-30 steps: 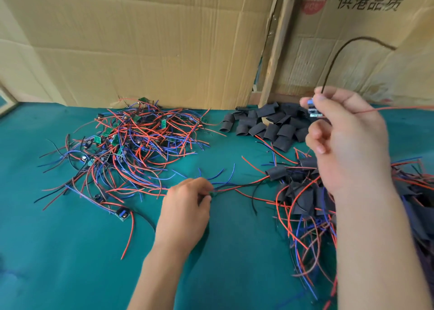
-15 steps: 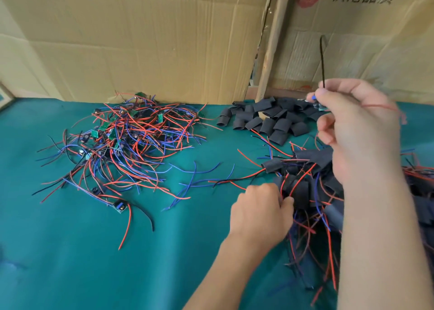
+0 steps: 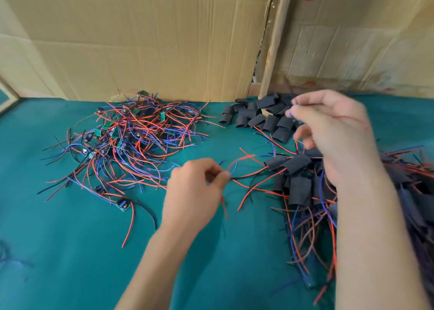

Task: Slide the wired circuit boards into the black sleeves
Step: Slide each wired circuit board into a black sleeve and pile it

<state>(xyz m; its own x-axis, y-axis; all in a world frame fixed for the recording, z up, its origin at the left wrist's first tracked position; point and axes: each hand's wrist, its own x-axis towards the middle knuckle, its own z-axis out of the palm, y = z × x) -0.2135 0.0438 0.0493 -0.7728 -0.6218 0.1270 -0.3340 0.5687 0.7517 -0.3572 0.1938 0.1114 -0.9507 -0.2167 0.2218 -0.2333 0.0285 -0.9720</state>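
Landmark: loose pile of black sleeves (image 3: 260,118) at the bench's (image 3: 70,251) far edge, by cardboard (image 3: 141,39). Bare wired circuit boards (image 3: 131,143) were heaped left of it. Sleeved boards (image 3: 298,187) were piled just in front of it & to the right. Left hand (image 3: 195,192), in front of the sleeves, was closed w/ red & blue wires (image 3: 234,163) pinched at thumb & forefinger. Right hand (image 3: 333,133) was raised just right of the sleeves, fingers curled, a thin red wire (image 3: 352,119) pinched; blurred, so a board in it couldn't be made out.
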